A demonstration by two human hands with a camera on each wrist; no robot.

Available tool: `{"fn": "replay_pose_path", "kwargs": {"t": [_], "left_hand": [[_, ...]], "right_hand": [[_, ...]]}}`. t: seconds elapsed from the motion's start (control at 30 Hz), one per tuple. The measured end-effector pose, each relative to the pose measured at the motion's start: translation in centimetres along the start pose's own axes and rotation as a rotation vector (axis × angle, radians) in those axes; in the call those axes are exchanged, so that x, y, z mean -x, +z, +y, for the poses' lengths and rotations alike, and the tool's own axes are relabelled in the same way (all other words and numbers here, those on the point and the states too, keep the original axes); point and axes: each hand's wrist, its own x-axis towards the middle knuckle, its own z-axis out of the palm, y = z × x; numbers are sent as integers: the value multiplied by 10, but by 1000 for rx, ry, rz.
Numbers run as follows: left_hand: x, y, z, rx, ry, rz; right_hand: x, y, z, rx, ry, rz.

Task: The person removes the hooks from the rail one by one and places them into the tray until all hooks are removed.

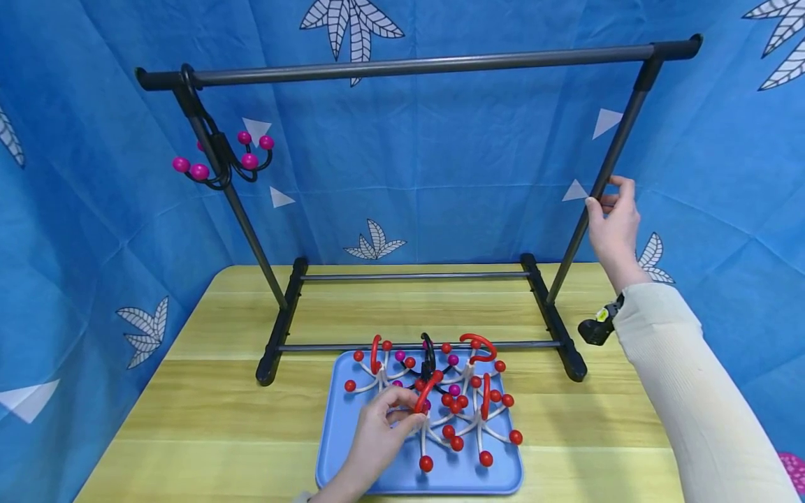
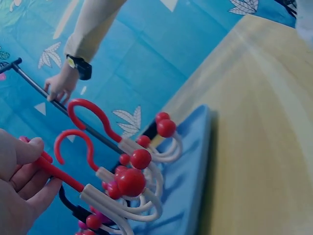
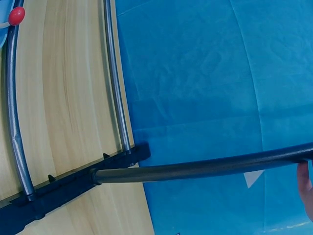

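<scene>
My left hand [image 1: 380, 436] pinches the red hook [image 1: 425, 397] of a white multi-armed hanger with red ball tips, over the blue tray [image 1: 333, 447]. In the left wrist view the thumb and fingers close round that hook [image 2: 66, 177], and its white arms slope down beside the other hangers. My right hand [image 1: 618, 227] grips the right upright [image 1: 619, 143] of a dark metal rack, about halfway up. Only a bit of the right hand's fingers [image 3: 306, 188] shows at the edge of the right wrist view. A black hanger with pink balls [image 1: 221, 150] hangs at the left end of the top bar [image 1: 421, 66].
More white hangers with red hooks [image 1: 486, 398] and a black one [image 1: 428, 356] crowd the tray. Behind it, the rack's feet [image 1: 277, 328] and two low crossbars [image 1: 415, 276] stand on the wooden table [image 1: 189, 419]. A blue patterned cloth [image 1: 440, 161] hangs behind.
</scene>
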Motion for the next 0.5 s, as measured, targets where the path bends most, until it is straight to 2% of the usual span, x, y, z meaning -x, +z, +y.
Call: {"fn": "replay_pose_path", "kwargs": {"t": [0.13, 0.33, 0.5], "left_hand": [[3, 0, -7, -23, -46, -23], [3, -2, -11, -56, 0, -63], [0, -11, -1, -102, 34, -110]], "right_hand": [[0, -1, -1, -4, -3, -6], [0, -2, -1, -3, 2, -6], [0, -2, -1, -3, 10, -14]]}}
